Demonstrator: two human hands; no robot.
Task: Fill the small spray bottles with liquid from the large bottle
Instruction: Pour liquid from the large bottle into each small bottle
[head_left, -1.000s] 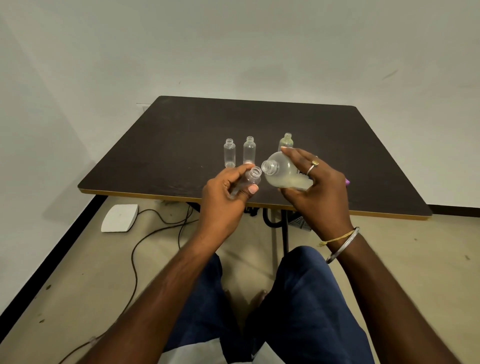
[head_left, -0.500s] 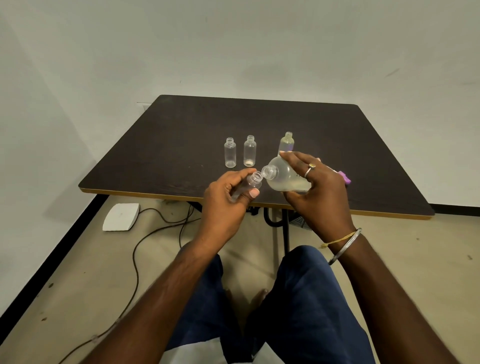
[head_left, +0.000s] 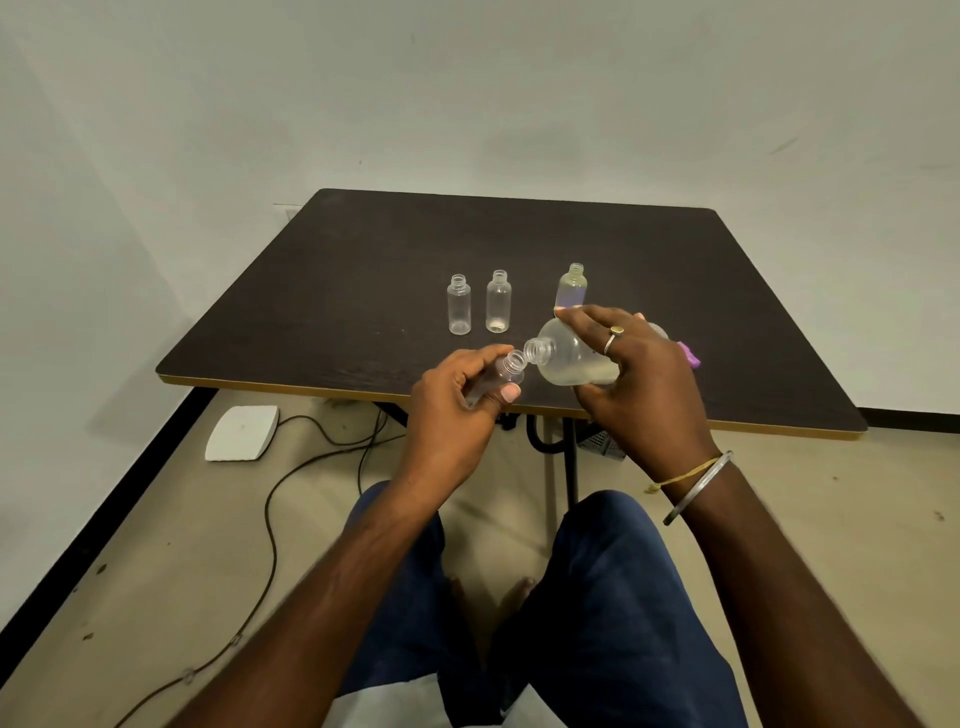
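My left hand (head_left: 457, 410) grips a small clear spray bottle (head_left: 506, 370) with no cap, tilted with its mouth up and to the right. My right hand (head_left: 639, 379) holds the large clear bottle (head_left: 569, 358) on its side, with pale liquid pooled along its lower wall. Its open neck points left and nearly touches the small bottle's mouth. Three more small uncapped bottles stand upright on the dark table (head_left: 519, 244): an empty one (head_left: 459, 312), one (head_left: 498, 301) with a little liquid at the bottom, and a filled one (head_left: 572, 287) behind my right hand.
A purple object (head_left: 690, 356) pokes out from behind my right hand on the table. Under the table are its black leg (head_left: 570, 457), a white device (head_left: 241, 433) and cables (head_left: 270, 519) on the floor. My knees sit below the table's front edge.
Both hands have drifted slightly lower and the large bottle has tipped further, bringing its neck closer to the small bottle's mouth.
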